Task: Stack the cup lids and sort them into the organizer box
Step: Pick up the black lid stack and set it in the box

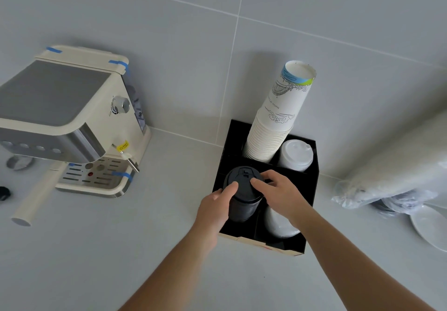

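Observation:
A tall stack of black cup lids [243,196] stands in the front left compartment of the black organizer box [312,190]. My left hand [216,205] grips the stack's left side, thumb on the top lid. My right hand [278,192] rests on the stack's top right edge, fingers curled over it. A stack of white lids [294,156] fills the back right compartment. Another white lid stack [278,225] sits in the front right compartment, partly hidden by my right wrist. Stacked white paper cups [278,122] lean out of the back left compartment.
A cream espresso machine [72,122] with blue tape stands at the left, its portafilter handle [31,204] pointing toward me. At the right lie a plastic-wrapped sleeve [396,165] and white plates [430,226]. The grey tiled wall rises behind the box.

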The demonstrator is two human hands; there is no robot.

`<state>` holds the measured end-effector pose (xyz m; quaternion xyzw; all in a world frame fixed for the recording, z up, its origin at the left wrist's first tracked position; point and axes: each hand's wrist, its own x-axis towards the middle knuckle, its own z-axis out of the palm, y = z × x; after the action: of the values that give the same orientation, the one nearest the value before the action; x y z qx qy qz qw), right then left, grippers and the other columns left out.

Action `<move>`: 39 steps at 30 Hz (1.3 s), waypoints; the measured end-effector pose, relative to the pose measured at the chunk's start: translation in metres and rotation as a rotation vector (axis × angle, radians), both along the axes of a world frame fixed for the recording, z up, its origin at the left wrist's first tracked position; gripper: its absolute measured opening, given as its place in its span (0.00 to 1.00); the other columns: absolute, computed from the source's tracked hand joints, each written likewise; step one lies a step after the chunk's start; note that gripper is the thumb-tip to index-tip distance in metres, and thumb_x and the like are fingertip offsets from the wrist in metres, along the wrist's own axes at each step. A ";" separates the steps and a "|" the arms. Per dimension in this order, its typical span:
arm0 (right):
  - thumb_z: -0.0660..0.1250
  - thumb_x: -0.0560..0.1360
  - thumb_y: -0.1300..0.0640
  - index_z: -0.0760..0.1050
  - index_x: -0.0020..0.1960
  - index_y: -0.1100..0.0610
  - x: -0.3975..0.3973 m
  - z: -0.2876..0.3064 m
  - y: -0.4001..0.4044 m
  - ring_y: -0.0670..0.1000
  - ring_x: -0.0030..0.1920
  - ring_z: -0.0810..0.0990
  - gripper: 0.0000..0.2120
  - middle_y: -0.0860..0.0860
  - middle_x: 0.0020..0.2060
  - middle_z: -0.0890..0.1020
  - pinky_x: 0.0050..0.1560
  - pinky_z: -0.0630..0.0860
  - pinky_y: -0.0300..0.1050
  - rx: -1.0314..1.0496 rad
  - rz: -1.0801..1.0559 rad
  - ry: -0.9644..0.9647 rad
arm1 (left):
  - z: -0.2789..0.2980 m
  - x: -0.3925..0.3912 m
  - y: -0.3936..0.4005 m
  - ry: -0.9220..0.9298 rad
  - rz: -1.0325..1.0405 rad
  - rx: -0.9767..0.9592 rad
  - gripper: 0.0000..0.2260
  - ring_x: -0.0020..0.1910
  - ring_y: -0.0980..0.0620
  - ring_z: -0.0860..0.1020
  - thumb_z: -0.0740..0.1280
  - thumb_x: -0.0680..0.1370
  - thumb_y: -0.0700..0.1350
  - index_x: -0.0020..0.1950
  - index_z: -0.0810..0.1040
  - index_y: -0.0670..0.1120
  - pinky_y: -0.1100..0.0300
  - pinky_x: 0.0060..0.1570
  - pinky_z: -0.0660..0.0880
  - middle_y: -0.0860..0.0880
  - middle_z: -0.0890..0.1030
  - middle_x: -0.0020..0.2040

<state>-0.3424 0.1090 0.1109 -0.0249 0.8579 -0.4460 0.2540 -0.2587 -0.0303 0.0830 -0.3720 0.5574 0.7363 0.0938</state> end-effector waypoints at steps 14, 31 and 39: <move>0.69 0.77 0.52 0.79 0.54 0.51 0.006 -0.009 0.010 0.59 0.56 0.83 0.07 0.52 0.50 0.85 0.59 0.79 0.53 -0.151 -0.160 -0.158 | -0.001 -0.007 -0.009 0.075 -0.135 -0.038 0.08 0.47 0.50 0.76 0.68 0.76 0.55 0.37 0.76 0.59 0.50 0.59 0.75 0.57 0.76 0.41; 0.68 0.65 0.36 0.78 0.59 0.44 0.026 -0.021 0.009 0.50 0.53 0.85 0.25 0.46 0.50 0.86 0.61 0.79 0.55 -0.174 -0.228 -0.099 | 0.004 -0.017 -0.013 0.205 -0.254 -0.184 0.16 0.57 0.55 0.81 0.69 0.73 0.55 0.60 0.80 0.56 0.52 0.62 0.76 0.54 0.84 0.56; 0.67 0.76 0.46 0.78 0.62 0.45 0.029 -0.014 0.009 0.49 0.56 0.83 0.16 0.46 0.53 0.85 0.63 0.78 0.55 -0.176 -0.215 -0.099 | 0.010 -0.014 -0.014 0.160 -0.191 -0.194 0.33 0.61 0.53 0.79 0.70 0.66 0.61 0.69 0.74 0.51 0.51 0.65 0.74 0.52 0.81 0.63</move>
<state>-0.3134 0.1182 0.0965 0.0671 0.7995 -0.5448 0.2437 -0.2723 -0.0441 0.0935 -0.2645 0.6646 0.6940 0.0822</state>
